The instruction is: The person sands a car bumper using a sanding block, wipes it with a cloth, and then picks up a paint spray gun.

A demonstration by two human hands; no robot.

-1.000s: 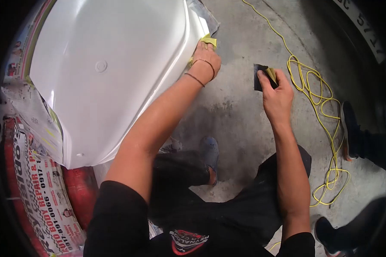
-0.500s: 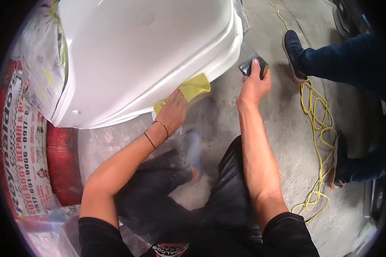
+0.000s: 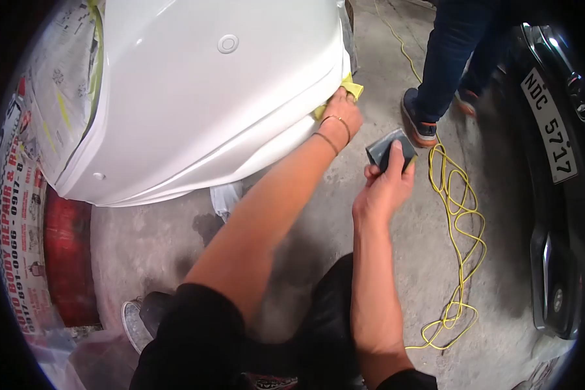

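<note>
A yellow cloth (image 3: 353,88) lies under my left hand (image 3: 344,116), which presses it against the far lower edge of a glossy white car body panel (image 3: 195,110). Part of the cloth sticks out past the fingertips, and another bit shows beneath the palm. Off the panel, above the concrete floor, my right hand (image 3: 387,185) grips a sanding block (image 3: 389,148) with a dark grey sheet around it. My thumb lies on top of the block; most of the other fingers are hidden behind it.
Tangled yellow cord (image 3: 458,208) runs over the concrete floor (image 3: 305,260). Another person's shoe (image 3: 419,120) stands beside it. A black car bumper (image 3: 552,214) borders the right side. Masking sheets (image 3: 58,97) and a printed banner (image 3: 23,240) are at left, near a red curved surface (image 3: 71,260).
My left hand has moved with the yellow cloth along the panel's lower edge, up and to the right. My right hand still holds the block, now lower. The other person's legs have shifted.
</note>
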